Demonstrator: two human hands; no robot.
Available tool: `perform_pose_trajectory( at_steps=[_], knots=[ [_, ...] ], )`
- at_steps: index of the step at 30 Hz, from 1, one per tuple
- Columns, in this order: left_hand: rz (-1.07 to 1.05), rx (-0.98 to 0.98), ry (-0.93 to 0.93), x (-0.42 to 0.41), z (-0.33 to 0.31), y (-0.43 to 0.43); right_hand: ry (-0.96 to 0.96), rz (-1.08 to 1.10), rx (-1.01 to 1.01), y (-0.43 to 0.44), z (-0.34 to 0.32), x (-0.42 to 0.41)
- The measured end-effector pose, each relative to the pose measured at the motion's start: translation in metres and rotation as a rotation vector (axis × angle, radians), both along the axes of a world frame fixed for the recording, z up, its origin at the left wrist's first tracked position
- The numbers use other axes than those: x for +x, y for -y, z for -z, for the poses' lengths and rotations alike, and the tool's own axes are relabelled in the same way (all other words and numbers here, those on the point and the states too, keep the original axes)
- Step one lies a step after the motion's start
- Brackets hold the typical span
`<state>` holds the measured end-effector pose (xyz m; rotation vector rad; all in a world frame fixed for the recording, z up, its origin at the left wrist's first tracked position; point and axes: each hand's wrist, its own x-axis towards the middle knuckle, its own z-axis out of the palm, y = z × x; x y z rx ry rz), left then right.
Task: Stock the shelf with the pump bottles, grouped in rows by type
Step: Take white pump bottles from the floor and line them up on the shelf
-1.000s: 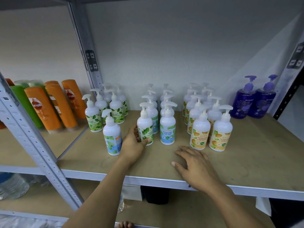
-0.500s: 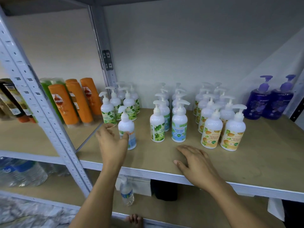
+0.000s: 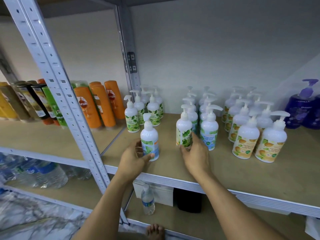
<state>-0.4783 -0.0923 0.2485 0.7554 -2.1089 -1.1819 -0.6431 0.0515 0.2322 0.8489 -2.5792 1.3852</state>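
A wooden shelf [image 3: 225, 170] carries white pump bottles in rows. A green-leaf row [image 3: 152, 110] stands at the left, a blue-label row [image 3: 208, 130] in the middle, an orange-fruit row [image 3: 245, 141] to the right. My left hand [image 3: 135, 158] grips a lone blue-label pump bottle [image 3: 149, 141] near the front edge, left of the middle rows. My right hand [image 3: 195, 153] holds the base of a green-leaf bottle [image 3: 184, 132] at the front of the middle rows.
Two purple pump bottles [image 3: 303, 110] stand at the far right. Orange shampoo bottles [image 3: 97, 108] fill the neighbouring shelf beyond a metal upright [image 3: 65, 101]. A water bottle [image 3: 148, 200], a white box and a black object sit on the lower shelf.
My left hand went from the green-leaf bottle to the lone blue-label bottle and gripped it. My right hand lifted off the shelf board and took hold of the green-leaf bottle.
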Motion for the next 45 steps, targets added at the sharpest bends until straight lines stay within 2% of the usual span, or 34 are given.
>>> perform_pose_trajectory(
  at_steps=[11,15,21,24,29,33,37,39,42,43,45],
  knots=[
    [0.048,0.052,-0.018,0.024,0.004,0.016,-0.029,0.007,-0.1,0.038,0.008,0.004],
    [0.035,0.073,-0.024,0.019,0.005,0.016,0.047,-0.023,-0.102,0.045,0.001,-0.003],
    [0.057,0.025,-0.014,0.009,0.005,0.01,0.124,-0.32,-0.053,0.044,-0.006,-0.004],
    [0.03,-0.033,0.005,-0.003,0.003,0.002,0.283,-0.493,-0.118,0.038,-0.007,-0.007],
    [0.049,-0.069,0.017,-0.031,-0.004,-0.019,0.429,-0.569,-0.166,0.008,-0.018,-0.011],
    [0.193,-0.087,0.015,-0.05,-0.006,-0.032,0.324,-0.543,-0.121,-0.023,-0.014,-0.019],
    [0.286,-0.134,0.105,-0.058,-0.014,-0.028,0.271,-0.443,-0.155,-0.034,-0.005,-0.025],
    [0.142,-0.117,0.054,-0.054,-0.02,-0.023,0.254,-0.423,-0.15,-0.035,-0.002,-0.025],
    [-0.218,-0.104,-0.132,-0.049,-0.024,-0.012,0.202,-0.423,-0.126,-0.034,-0.003,-0.021],
    [-0.288,-0.09,-0.164,-0.049,-0.023,-0.01,0.184,-0.424,-0.116,-0.033,-0.003,-0.019],
    [-0.281,-0.009,-0.164,-0.054,-0.02,-0.008,0.154,-0.415,-0.11,-0.031,-0.004,-0.016]
  ],
)
